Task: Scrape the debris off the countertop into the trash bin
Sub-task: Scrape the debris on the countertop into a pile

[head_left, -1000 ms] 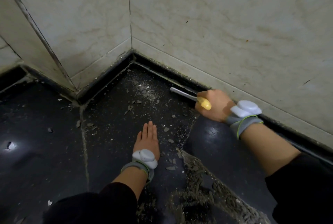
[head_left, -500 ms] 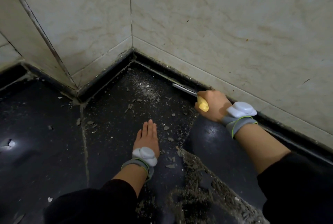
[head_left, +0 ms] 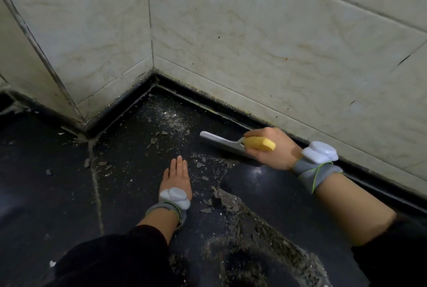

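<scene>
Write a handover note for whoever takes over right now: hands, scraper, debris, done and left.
Left hand: open, flat on the countertop.
Right hand: grips the yellow-handled scraper, blade down near the wall.
Debris: flakes and dust between the corner and the left hand.
Done: a heap gathered at the front.
Left: scrape the rest over; trash bin not clearly visible.

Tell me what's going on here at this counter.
A person is scraping a dark countertop in a tiled corner. Their right hand grips a yellow-handled scraper, its blade on the surface near the wall. The left hand rests flat on the countertop. Flakes and pale dust lie scattered around the blade, with a denser heap nearer the person.
</scene>
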`<state>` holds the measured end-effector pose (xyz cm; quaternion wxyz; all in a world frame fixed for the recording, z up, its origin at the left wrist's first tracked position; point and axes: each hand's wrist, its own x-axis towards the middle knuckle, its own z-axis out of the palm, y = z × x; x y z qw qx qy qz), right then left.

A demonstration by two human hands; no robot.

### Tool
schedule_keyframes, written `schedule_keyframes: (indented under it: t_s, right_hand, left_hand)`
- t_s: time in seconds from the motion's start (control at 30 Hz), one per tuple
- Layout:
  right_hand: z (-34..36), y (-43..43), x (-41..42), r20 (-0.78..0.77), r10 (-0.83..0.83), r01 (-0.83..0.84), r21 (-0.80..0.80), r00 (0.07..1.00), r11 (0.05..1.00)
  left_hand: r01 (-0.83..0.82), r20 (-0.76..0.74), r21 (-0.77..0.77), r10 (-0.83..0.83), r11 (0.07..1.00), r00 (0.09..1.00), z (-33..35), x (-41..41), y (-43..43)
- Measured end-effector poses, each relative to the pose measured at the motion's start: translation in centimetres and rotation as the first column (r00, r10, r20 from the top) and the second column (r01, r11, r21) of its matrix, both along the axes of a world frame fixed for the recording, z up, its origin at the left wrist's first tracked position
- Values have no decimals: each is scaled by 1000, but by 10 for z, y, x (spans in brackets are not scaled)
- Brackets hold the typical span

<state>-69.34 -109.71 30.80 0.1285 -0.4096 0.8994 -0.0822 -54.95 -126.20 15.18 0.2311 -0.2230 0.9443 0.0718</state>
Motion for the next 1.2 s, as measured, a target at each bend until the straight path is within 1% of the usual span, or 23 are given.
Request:
schedule_keyframes:
  t_s: [0.07,0.13,0.2,0.33,0.47,0.63,0.73,0.83,0.93,1.03,1.1,1.2]
  right_hand:
    - [-4,2,-7,-42,-99,98,-15,994,995]
    - [-11,3,-12,-52,-198,197,-19,979,980]
    - [-18,4,-11,-54,-231,232,15,971,973]
    - [-21,3,8,-37,-132,134,90,991,987]
    - [-14,5,32,-20,-39,40,72,999,997]
    - [-7,6,57,56,45,-50,97,997,994]
    - [-1,1,59,52,41,-46,86,998,995]
    - [3,-6,52,-25,-46,46,-9,999,999]
    - [5,-25,46,-65,-98,93,-66,993,993]
    - [4,-43,38,-73,-179,174,-66,981,982]
    - [-3,-57,27,-89,-195,191,-44,977,981]
    - [-14,-77,9,-114,-199,198,-27,973,980]
  left_hand:
    - [6,-5,-2,-6,1000,1000,0,0,0]
    - [9,-4,-1,-9,1000,1000,-1,-1,1]
    - [20,5,-6,-20,1000,1000,0,-1,0]
    - [21,-10,-10,-21,1000,1000,0,0,0]
    - [25,-1,-16,-25,1000,1000,1,0,0]
    - [43,-11,-1,-43,999,999,2,0,-3]
    - [57,-46,34,-56,998,997,1,5,-12]
    - [62,-100,104,-52,993,994,5,5,-24]
    - [43,-225,137,-11,990,974,8,11,-41]
    - [19,-296,132,21,991,955,7,18,-60]
    - [-64,-318,136,105,989,942,8,22,-78]
    - [-196,-401,185,256,963,880,6,29,-107]
